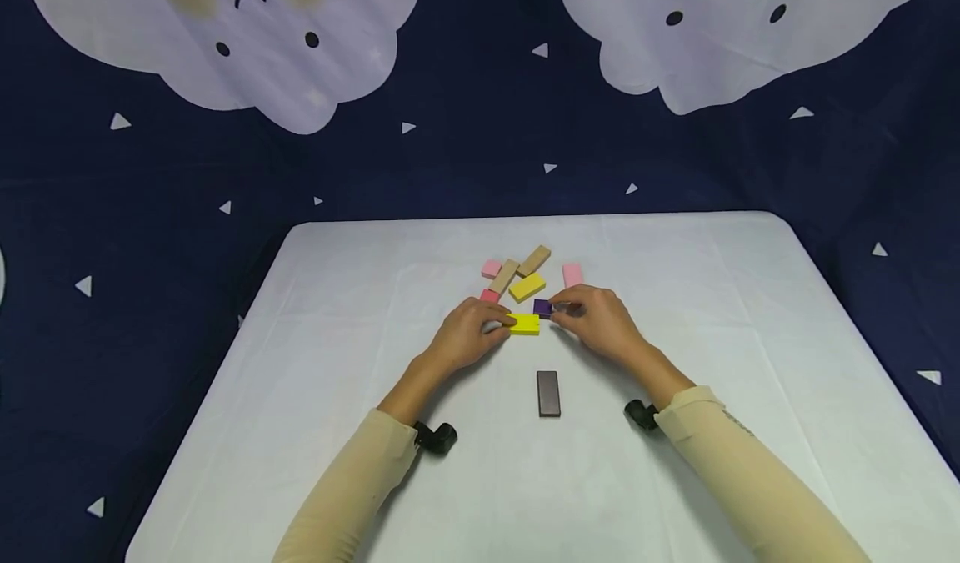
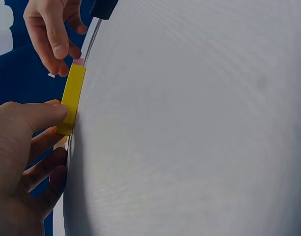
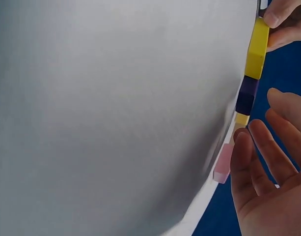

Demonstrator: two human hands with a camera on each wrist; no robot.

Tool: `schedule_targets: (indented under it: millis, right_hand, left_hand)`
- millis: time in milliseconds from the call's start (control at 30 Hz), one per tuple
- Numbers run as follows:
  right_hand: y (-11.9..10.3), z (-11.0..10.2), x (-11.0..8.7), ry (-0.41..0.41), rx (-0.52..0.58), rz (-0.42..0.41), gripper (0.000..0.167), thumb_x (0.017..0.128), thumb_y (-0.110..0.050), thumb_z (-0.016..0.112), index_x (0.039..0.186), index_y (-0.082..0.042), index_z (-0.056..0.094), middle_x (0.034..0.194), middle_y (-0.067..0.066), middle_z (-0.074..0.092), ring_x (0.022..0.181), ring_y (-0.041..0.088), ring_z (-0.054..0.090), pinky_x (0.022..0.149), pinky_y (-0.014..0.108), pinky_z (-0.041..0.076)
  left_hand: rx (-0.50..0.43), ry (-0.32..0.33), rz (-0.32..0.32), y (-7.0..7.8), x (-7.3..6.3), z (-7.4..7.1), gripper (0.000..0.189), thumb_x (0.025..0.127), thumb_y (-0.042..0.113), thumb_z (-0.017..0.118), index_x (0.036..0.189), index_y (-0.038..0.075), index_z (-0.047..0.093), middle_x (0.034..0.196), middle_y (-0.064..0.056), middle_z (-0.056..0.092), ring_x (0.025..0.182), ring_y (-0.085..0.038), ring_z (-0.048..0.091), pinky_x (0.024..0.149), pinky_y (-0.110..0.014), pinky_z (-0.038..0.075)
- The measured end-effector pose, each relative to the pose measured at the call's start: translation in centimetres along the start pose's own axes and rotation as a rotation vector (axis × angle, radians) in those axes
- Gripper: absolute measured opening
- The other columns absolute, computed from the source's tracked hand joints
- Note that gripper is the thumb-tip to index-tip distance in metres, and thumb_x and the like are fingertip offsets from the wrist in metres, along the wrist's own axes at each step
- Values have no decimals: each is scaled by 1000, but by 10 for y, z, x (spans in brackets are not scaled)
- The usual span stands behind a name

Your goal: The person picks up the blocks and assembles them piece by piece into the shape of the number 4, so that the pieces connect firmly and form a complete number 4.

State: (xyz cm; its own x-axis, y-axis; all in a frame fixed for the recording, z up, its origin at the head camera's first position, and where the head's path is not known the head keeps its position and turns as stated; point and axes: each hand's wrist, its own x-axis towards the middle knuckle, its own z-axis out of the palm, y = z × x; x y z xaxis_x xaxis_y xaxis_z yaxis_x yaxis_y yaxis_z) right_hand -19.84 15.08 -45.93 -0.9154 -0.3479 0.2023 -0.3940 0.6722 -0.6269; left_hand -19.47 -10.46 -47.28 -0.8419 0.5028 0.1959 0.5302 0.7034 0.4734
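My left hand [image 1: 465, 332] pinches the left end of a bright yellow block [image 1: 527, 325] between thumb and fingers. The left wrist view shows the thumb on that block's [image 2: 73, 98] near face. Just past its right end sits a dark purple block [image 1: 542, 308]. My right hand [image 1: 596, 319] is beside the purple block, fingers parted and loosely bent. From the right wrist camera, a gap shows between those fingers and the purple block [image 3: 247, 96], and nothing is in the hand.
Behind the hands lie a second yellow block [image 1: 527, 288], two wooden blocks [image 1: 504, 277], a red block [image 1: 490, 295] and two pink blocks [image 1: 572, 274]. A dark brown-grey block [image 1: 548, 394] lies nearer on the white table [image 1: 675, 496]. A dark blue patterned cloth [image 1: 465, 179] hangs behind.
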Motion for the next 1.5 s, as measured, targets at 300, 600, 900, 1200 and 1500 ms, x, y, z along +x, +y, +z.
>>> schedule_targets:
  millis: [300, 600, 900, 1200, 1500]
  right_hand:
    - [8, 3, 9, -28, 19, 49, 33, 83, -24, 77, 113, -12, 72, 103, 2, 70, 90, 18, 62, 82, 39, 49]
    - [12, 6, 11, -63, 4, 94, 32, 82, -24, 77, 112, -13, 73, 105, 3, 70, 95, 21, 62, 85, 42, 47]
    - [9, 8, 13, -36, -19, 101, 32, 79, -29, 80, 107, -13, 75, 97, 3, 70, 86, 20, 61, 79, 41, 47]
    - [10, 8, 13, -34, -7, 116, 31, 79, -27, 80, 107, -14, 75, 95, 2, 71, 86, 19, 61, 78, 40, 47]
    - [9, 7, 14, -36, -17, 115, 30, 80, -27, 80, 107, -13, 75, 93, 2, 71, 85, 19, 61, 77, 40, 47]
  left_hand:
    - [-17, 3, -6, 1, 1, -1, 18, 88, 23, 71, 105, 20, 76, 113, 6, 68, 105, -13, 56, 95, -31, 42]
    - [-11, -2, -19, 2, 2, 2, 18, 89, 25, 71, 105, 20, 76, 113, 7, 67, 105, -12, 55, 95, -31, 42]
    - [-16, 11, -28, 3, 0, 0, 17, 88, 24, 71, 104, 20, 76, 113, 6, 68, 105, -13, 55, 96, -31, 42]
    - [-17, 3, -29, 3, 0, 0, 18, 88, 24, 71, 105, 20, 76, 113, 6, 68, 105, -13, 56, 95, -31, 41]
    - [-1, 1, -25, 3, 1, 0, 19, 88, 23, 71, 106, 20, 76, 113, 6, 68, 104, -12, 55, 95, -31, 42]
